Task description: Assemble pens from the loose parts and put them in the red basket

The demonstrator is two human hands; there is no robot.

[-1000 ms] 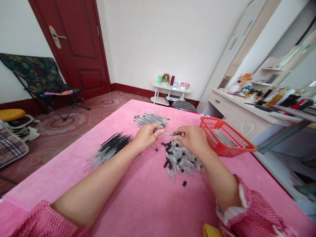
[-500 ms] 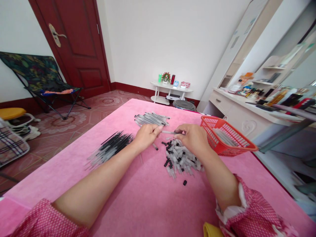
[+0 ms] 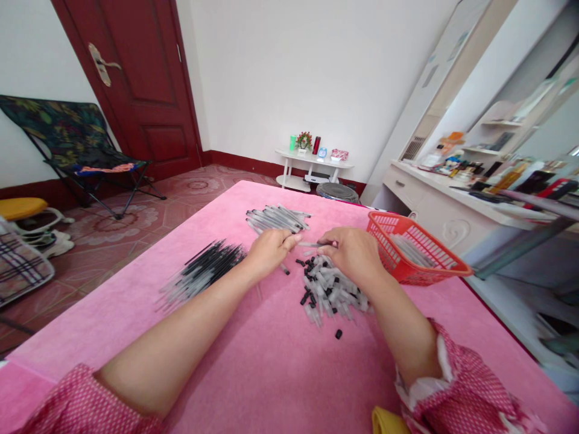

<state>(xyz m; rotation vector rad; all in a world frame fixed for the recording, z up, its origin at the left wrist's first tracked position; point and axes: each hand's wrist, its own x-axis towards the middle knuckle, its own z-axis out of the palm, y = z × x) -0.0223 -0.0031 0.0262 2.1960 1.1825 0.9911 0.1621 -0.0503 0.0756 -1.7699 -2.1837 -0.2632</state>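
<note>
A thin translucent pen [image 3: 309,244] spans the gap between my two hands above the pink table. My left hand [image 3: 274,252] pinches its left end with thumb and forefinger. At the other end, my right hand [image 3: 351,252] has its fingers closed on a dark part of the pen. Below my right hand lies a heap of clear pen caps and small black plugs [image 3: 332,286]. Black ink refills [image 3: 205,271] are piled beside my left forearm. Beyond my left hand, several pens [image 3: 278,217] rest in a stack. One black-ended piece [image 3: 284,269] pokes out under my left hand.
A red plastic basket [image 3: 418,278] holding clear tubes [image 3: 411,250] stands to the right of my right hand. One black plug [image 3: 338,334] lies apart on the pink tablecloth [image 3: 262,367]. Something yellow [image 3: 388,421] shows at the near edge.
My left hand has shifted slightly to the right along the pen, so less of it shows between the hands. The piles look the same.
</note>
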